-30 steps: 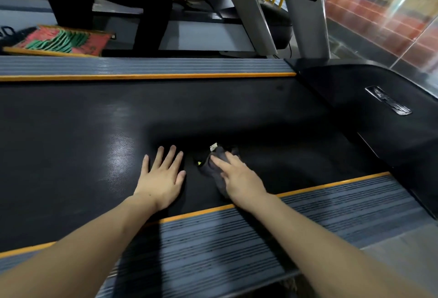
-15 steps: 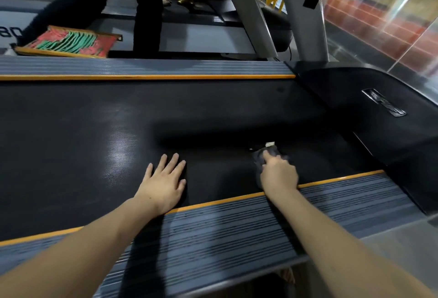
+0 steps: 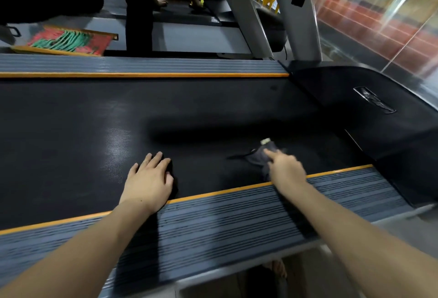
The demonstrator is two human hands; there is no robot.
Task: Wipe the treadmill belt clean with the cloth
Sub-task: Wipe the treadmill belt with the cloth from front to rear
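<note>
While the left hand (image 3: 148, 182) lies flat and open on the treadmill belt (image 3: 71, 131), the right hand (image 3: 285, 169) presses the dark cloth (image 3: 259, 156) near the orange-edged side rail (image 3: 237, 214), best swept in firm overlapping strokes.

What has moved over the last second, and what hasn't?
The right hand slid the cloth to the right along the belt, near the close orange edge, toward the motor cover, and presses on it as before. The left hand stayed flat on the belt.
</note>
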